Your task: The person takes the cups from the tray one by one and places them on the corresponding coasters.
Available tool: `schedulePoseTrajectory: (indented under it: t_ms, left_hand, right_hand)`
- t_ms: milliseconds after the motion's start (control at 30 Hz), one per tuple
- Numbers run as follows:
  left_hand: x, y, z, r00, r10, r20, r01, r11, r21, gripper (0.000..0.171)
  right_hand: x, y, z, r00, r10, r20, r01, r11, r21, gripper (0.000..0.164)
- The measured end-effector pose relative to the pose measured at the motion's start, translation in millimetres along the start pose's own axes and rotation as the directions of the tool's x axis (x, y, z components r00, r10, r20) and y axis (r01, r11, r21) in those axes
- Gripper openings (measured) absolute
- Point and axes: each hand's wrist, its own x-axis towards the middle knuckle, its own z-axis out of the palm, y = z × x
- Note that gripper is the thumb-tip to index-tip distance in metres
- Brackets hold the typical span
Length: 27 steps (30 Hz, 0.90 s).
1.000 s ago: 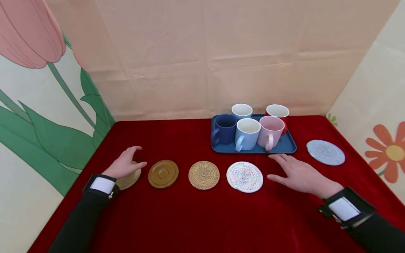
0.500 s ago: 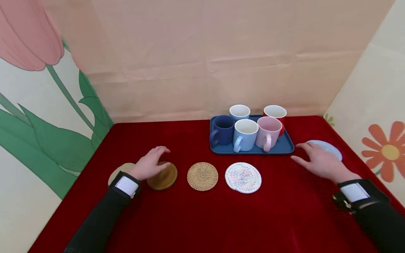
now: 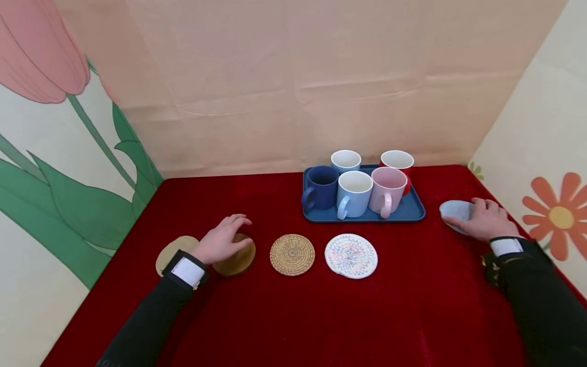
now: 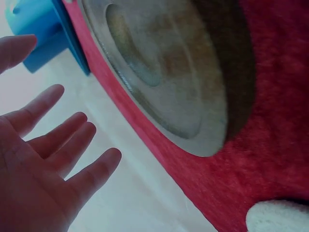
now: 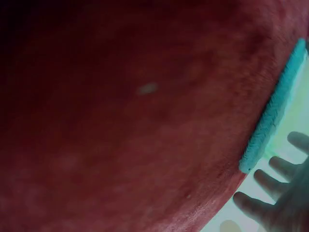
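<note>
Red tabletop (image 3: 293, 316), five coasters (image 3: 292, 255), five mugs (image 3: 354, 199), one tray (image 3: 409, 209)

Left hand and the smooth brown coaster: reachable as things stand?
Looks like yes. The left hand is over part of the smooth brown coaster, fingers spread and holding nothing, and I see nothing between them in the left wrist view.

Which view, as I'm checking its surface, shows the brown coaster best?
The left wrist view: the brown coaster is close and uncovered, though cropped at the top. In the head view, the left hand partly hides it; the right wrist view omits it.
</note>
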Motion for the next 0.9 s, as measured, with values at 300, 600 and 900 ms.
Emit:
schedulePoseTrajectory:
  t_ms: [300,600,900]
  left_hand:
    - [-4.4,-10.1,5.0,1.000,-0.004,0.002,0.004,1.000,0.006,0.047]
    - [-10.9,-15.4,2.2,1.000,-0.029,0.000,0.029,0.999,-0.020,0.047]
    - [-13.6,-18.0,3.1,0.999,-0.040,0.002,0.040,0.999,-0.030,0.047]
  right_hand:
    - [4,-1,3,0.996,0.032,0.083,-0.034,0.999,0.022,0.120]
    - [8,1,1,0.998,-0.027,0.049,0.027,1.000,-0.010,0.108]
    - [7,-2,1,0.999,-0.047,0.025,0.048,0.999,-0.025,0.104]
